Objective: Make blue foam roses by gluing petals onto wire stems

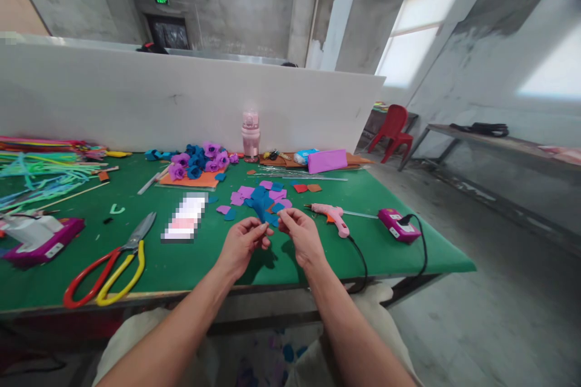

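Observation:
My left hand (246, 244) is closed in a pinch above the front of the green table, at the lower end of a blue piece (258, 207). Close beside it on the right, my right hand (299, 233) has its thumb and forefinger pressed together; what they hold is too small to tell. Behind both hands lie loose purple pieces (278, 194) and blue pieces (230, 214). A pink glue gun (333, 215) rests just right of my right hand. Purple and blue flowers (195, 160) are grouped at the back on an orange sheet (206, 179).
Red-and-yellow-handled scissors (131, 246) and a blurred-out phone (187, 216) lie left. A pink bottle (250, 136) stands against the white partition (181, 97). Purple power blocks sit left (68, 234) and right (398, 225). A black cable (363, 257) hangs over the front edge.

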`<state>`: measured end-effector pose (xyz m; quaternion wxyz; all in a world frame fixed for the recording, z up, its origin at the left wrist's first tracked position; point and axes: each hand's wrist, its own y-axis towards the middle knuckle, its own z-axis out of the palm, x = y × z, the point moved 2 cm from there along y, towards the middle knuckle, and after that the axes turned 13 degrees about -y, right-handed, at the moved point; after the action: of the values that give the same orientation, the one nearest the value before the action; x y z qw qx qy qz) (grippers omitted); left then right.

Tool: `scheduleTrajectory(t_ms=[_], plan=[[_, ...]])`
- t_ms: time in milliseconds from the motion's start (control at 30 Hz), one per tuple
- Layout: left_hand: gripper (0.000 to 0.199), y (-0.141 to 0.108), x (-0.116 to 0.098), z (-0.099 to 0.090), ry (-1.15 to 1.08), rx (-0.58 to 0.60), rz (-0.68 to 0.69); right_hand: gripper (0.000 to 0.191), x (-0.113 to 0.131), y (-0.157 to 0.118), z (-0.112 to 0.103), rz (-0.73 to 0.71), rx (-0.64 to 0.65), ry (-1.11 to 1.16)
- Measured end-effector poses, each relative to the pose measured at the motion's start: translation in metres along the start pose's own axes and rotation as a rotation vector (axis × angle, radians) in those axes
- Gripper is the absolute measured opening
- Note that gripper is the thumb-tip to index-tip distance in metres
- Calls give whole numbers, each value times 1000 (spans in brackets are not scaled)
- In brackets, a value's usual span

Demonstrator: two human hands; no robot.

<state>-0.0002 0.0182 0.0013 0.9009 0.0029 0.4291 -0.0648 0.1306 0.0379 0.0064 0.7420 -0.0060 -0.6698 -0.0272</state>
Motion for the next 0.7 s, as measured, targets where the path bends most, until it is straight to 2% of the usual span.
scheduleTrajectory(t_ms=[233,467,633,700], plan=[[23,-1,0,1,-12,-2,-16,29,-3,1,-1,-54,1,-95],[20,-1,0,0,-2,17,-26,21,-1,-2,3,-73,48,-135],[16,1,0,-3,-10,56,-50,21,2,-8,12,-45,190,-101],[15,1,0,-3,-11,72,-55,20,3,-10,13,-40,210,-98]])
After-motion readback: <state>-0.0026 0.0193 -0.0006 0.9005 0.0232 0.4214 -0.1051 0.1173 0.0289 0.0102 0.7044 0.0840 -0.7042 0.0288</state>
